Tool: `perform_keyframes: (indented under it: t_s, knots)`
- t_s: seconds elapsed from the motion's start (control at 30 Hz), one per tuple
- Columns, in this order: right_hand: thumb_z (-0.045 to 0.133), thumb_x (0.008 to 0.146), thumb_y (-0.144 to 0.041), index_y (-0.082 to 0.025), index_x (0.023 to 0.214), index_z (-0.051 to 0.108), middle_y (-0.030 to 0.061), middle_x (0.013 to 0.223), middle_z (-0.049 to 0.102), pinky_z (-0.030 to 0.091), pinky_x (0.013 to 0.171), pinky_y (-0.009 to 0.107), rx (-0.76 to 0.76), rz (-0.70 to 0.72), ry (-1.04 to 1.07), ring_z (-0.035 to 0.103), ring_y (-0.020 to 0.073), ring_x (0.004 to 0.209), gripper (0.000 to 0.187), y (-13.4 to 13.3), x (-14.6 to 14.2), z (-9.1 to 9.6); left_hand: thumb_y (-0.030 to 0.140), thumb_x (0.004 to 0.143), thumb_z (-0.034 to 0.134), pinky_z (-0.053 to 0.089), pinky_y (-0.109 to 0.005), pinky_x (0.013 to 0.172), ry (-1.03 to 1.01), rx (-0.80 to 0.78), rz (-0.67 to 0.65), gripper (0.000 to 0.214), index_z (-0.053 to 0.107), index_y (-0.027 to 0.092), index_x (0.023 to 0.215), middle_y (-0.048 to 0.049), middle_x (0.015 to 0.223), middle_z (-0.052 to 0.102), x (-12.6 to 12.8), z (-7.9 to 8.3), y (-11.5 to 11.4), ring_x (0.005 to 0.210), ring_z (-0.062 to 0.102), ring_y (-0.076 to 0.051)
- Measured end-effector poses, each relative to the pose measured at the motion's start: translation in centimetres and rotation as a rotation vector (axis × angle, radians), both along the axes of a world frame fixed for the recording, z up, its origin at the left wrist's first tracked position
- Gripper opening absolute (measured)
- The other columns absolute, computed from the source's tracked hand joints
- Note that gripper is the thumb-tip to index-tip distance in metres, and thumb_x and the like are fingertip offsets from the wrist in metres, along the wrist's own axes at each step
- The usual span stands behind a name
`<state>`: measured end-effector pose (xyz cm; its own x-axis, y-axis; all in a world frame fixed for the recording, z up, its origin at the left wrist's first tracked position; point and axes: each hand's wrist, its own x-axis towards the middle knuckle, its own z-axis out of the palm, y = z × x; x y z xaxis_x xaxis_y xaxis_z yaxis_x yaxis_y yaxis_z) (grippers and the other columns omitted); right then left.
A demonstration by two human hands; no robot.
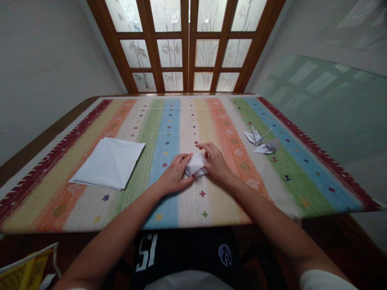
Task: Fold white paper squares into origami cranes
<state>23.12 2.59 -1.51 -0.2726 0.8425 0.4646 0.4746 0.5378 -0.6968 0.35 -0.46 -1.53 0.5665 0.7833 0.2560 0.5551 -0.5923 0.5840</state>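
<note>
Between my two hands, at the middle of the table, is a small piece of folded white paper. My left hand grips its left side, with the thumb at the near edge and the fingers along the far left edge. On the right side, my right hand pinches the paper near its edge, the index finger raised and bent above it. The right thumb is partly hidden. Part of the paper's underside is out of sight against the cloth.
A stack of white paper sheets lies to the left. Two folded paper cranes sit on the right. A striped tablecloth covers the table. Beyond stand wooden doors with glass panes. A yellow basket is at the lower left.
</note>
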Motion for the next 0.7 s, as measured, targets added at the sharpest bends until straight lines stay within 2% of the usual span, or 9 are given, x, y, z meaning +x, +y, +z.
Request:
perform_keyframes:
  t_s: [0.13,0.27,0.37,0.53,0.7]
  knots:
    - [0.064,0.082,-0.001,-0.023,0.102,0.075,0.0058,0.103,0.071,0.049,0.083,0.035,0.029,0.031,-0.054,0.064,0.0216,0.090,0.032,-0.10,0.20,0.30,0.032,0.090,0.078,0.044,-0.055,0.121,-0.068,-0.017,-0.019,0.070,0.045,0.023,0.152,-0.0160,0.148,0.054,0.09,0.28,-0.13,0.140,0.052,-0.034]
    - [0.064,0.080,0.000,-0.022,0.094,0.072,0.0044,0.095,0.070,0.047,0.081,0.034,0.068,-0.016,-0.062,0.062,0.0215,0.086,0.028,-0.20,0.27,0.57,0.029,0.085,0.081,0.051,-0.046,0.103,-0.128,-0.032,0.034,0.050,0.051,0.022,0.124,-0.0113,0.127,0.059,0.17,0.44,-0.12,0.119,0.059,-0.029]
    - [0.064,0.077,0.000,-0.022,0.086,0.065,0.0036,0.090,0.068,0.045,0.079,0.033,0.094,-0.053,-0.067,0.060,0.0222,0.086,0.024,-0.28,0.15,0.73,0.029,0.084,0.082,0.050,-0.042,0.094,-0.132,-0.036,0.058,0.042,0.048,0.023,0.109,-0.0070,0.115,0.058,0.25,0.58,-0.13,0.107,0.057,-0.026]
    - [0.061,0.072,-0.001,-0.023,0.076,0.053,0.0016,0.080,0.060,0.040,0.075,0.032,0.069,-0.038,-0.108,0.054,0.0211,0.080,0.024,-0.40,-0.16,0.95,0.028,0.083,0.083,0.047,-0.040,0.092,-0.118,-0.048,0.045,0.042,0.046,0.024,0.102,-0.0055,0.111,0.057,0.37,0.77,-0.17,0.102,0.055,-0.025]
    - [0.063,0.072,-0.003,-0.023,0.077,0.053,-0.0022,0.074,0.057,0.036,0.069,0.030,-0.057,0.012,-0.145,0.050,0.0169,0.070,0.023,-0.52,-0.29,0.90,0.032,0.083,0.084,0.047,-0.041,0.092,-0.107,-0.065,0.044,0.042,0.048,0.025,0.102,-0.0058,0.111,0.059,0.43,0.69,-0.12,0.102,0.056,-0.026]
